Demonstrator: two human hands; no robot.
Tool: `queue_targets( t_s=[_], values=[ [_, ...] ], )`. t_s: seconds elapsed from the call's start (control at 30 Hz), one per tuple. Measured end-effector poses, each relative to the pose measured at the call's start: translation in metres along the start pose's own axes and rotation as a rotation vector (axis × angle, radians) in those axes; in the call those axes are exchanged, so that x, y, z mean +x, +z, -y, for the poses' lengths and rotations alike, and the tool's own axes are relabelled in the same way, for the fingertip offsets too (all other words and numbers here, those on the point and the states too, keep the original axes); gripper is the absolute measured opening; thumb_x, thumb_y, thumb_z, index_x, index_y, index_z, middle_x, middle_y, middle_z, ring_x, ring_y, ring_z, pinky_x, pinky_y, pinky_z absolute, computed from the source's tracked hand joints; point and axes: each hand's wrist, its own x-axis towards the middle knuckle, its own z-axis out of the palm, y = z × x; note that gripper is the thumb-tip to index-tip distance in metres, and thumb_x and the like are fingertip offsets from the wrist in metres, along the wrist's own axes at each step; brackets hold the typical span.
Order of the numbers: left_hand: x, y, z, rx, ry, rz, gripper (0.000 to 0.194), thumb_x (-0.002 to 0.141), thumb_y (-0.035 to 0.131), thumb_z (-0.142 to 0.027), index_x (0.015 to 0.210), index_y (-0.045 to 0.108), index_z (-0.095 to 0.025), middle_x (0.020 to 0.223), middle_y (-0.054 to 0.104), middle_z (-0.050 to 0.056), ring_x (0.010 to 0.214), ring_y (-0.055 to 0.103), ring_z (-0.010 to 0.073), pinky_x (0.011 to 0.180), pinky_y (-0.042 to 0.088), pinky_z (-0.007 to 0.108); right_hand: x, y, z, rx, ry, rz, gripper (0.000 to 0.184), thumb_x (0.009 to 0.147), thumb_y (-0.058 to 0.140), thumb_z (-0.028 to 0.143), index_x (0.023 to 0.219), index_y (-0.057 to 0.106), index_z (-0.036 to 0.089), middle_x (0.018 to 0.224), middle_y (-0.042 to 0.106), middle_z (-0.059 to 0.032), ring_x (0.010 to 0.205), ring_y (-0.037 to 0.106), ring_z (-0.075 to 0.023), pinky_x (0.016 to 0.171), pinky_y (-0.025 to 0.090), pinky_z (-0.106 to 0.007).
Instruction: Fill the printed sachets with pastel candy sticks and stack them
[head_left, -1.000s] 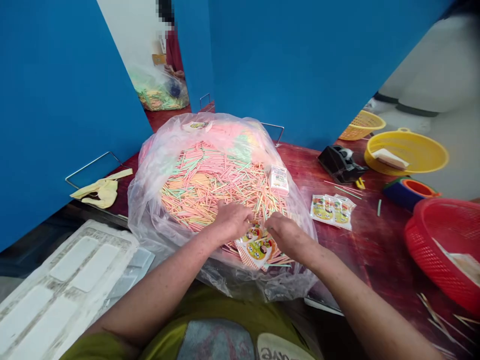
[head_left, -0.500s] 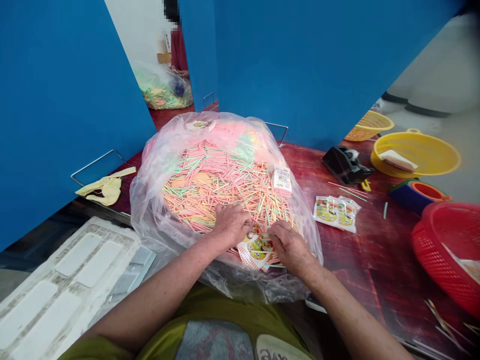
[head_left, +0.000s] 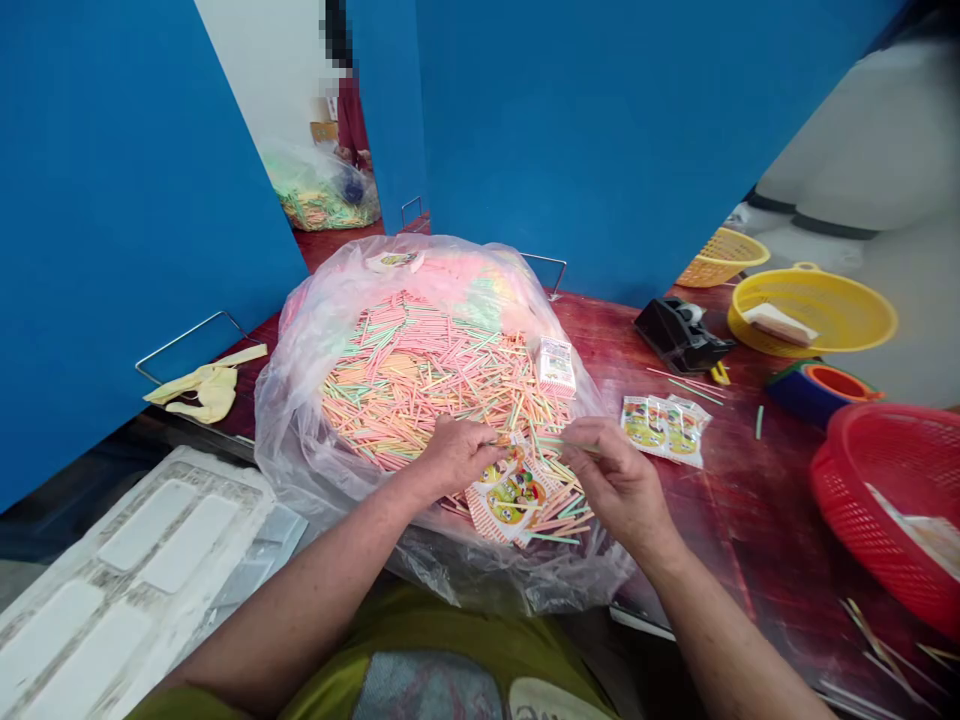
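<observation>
A clear plastic bag full of thin pastel sticks lies open in front of me. My left hand rests closed on the near edge of the stick heap, pinching a printed paper packet at its mouth. My right hand is lifted just right of the packet, fingers pinched on a few sticks that point toward it. A small filled box stands on the heap at the right.
Printed packets lie on the red table. Further right are a black tape dispenser, tape rolls, yellow baskets and a red basket. Yellow gloves lie left, a white foam tray near left. Blue partitions rise behind.
My right hand has lifted off the packet and moved right and up, now pinching a few sticks. My left hand stayed at the packet.
</observation>
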Motion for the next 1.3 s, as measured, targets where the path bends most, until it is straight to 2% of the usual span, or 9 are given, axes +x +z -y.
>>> queue_targets(
  t_s=[0.1, 0.3, 0.53, 0.63, 0.77, 0.9, 1.0, 1.07, 1.3],
  values=[
    [-0.005, -0.013, 0.003, -0.116, 0.11, 0.023, 0.043, 0.086, 0.041, -0.042, 0.054, 0.048, -0.014, 0.051, 0.044, -0.004, 0.054, 0.04, 0.0083, 0.056, 0.025, 0.023, 0.019, -0.016, 0.015, -0.075, -0.129, -0.023, 0.017, 0.08, 0.051, 0.009, 0.089, 0.055, 0.022, 0.088, 0.055, -0.0045, 0.086, 0.054, -0.0162, 0.074, 0.047, -0.032],
    [-0.015, -0.033, -0.003, -0.028, 0.284, 0.007, 0.039, 0.091, 0.032, -0.037, 0.067, 0.053, -0.015, 0.066, 0.054, -0.002, 0.069, 0.048, 0.0105, 0.072, 0.029, 0.025, 0.029, -0.022, 0.026, -0.199, -0.39, 0.079, 0.027, 0.079, 0.046, 0.003, 0.1, 0.054, 0.019, 0.094, 0.055, -0.0082, 0.089, 0.056, -0.0161, 0.073, 0.049, -0.03],
    [-0.022, -0.037, -0.008, -0.047, 0.311, -0.013, 0.032, 0.092, 0.032, -0.033, 0.086, 0.061, -0.02, 0.085, 0.063, 0.001, 0.085, 0.052, 0.0136, 0.085, 0.028, 0.029, 0.026, -0.023, 0.044, -0.123, -0.331, 0.423, 0.031, 0.084, 0.037, 0.006, 0.106, 0.051, 0.023, 0.098, 0.055, -0.0064, 0.092, 0.055, -0.014, 0.073, 0.051, -0.026],
    [-0.024, -0.027, -0.006, -0.164, 0.318, -0.078, 0.034, 0.092, 0.031, -0.036, 0.096, 0.061, -0.021, 0.093, 0.065, 0.002, 0.089, 0.053, 0.0144, 0.088, 0.029, 0.03, 0.03, -0.026, 0.057, -0.103, -0.271, 0.47, 0.031, 0.085, 0.037, 0.009, 0.111, 0.048, 0.021, 0.101, 0.055, -0.0084, 0.095, 0.054, -0.0163, 0.076, 0.05, -0.031],
    [-0.025, -0.017, 0.001, -0.334, 0.304, -0.268, 0.036, 0.092, 0.03, -0.038, 0.111, 0.057, -0.024, 0.11, 0.062, 0.003, 0.1, 0.053, 0.015, 0.091, 0.033, 0.031, 0.028, -0.042, 0.075, -0.298, -0.239, 0.206, 0.047, 0.085, 0.04, 0.014, 0.13, 0.034, 0.024, 0.125, 0.045, -0.012, 0.115, 0.042, -0.026, 0.092, 0.039, -0.048],
    [-0.022, -0.014, -0.012, -0.381, 0.346, -0.378, 0.036, 0.09, 0.033, -0.04, 0.112, 0.058, -0.025, 0.112, 0.062, 0.004, 0.103, 0.053, 0.0167, 0.095, 0.032, 0.034, 0.012, -0.038, 0.08, -0.335, -0.151, 0.046, 0.051, 0.086, 0.041, 0.02, 0.135, 0.029, 0.023, 0.109, 0.055, -0.0126, 0.1, 0.052, -0.0249, 0.083, 0.045, -0.045],
    [-0.019, -0.006, -0.032, -0.444, 0.416, -0.345, 0.037, 0.09, 0.033, -0.038, 0.116, 0.055, -0.023, 0.105, 0.065, 0.004, 0.094, 0.057, 0.0146, 0.089, 0.037, 0.031, -0.006, -0.021, 0.07, -0.413, -0.104, -0.029, 0.055, 0.085, 0.046, 0.024, 0.136, 0.028, 0.022, 0.104, 0.06, -0.0115, 0.092, 0.058, -0.0236, 0.077, 0.049, -0.041],
    [-0.019, 0.003, -0.039, -0.519, 0.322, -0.364, 0.042, 0.092, 0.029, -0.037, 0.123, 0.047, -0.017, 0.097, 0.067, 0.006, 0.084, 0.059, 0.0124, 0.079, 0.043, 0.027, -0.018, -0.021, 0.057, -0.473, 0.005, -0.161, 0.049, 0.084, 0.048, 0.026, 0.132, 0.038, 0.022, 0.105, 0.061, -0.011, 0.091, 0.059, -0.0241, 0.077, 0.049, -0.04],
    [-0.023, 0.021, -0.023, -0.2, 0.327, -0.114, 0.027, 0.088, 0.041, -0.032, 0.094, 0.064, -0.019, 0.082, 0.068, 0.004, 0.083, 0.06, 0.0154, 0.08, 0.04, 0.03, -0.027, -0.063, 0.017, -0.299, 0.556, -0.482, 0.034, 0.074, 0.057, 0.046, 0.099, 0.063, 0.023, 0.091, 0.066, -0.0101, 0.08, 0.062, -0.0256, 0.076, 0.049, -0.04]
  ],
)
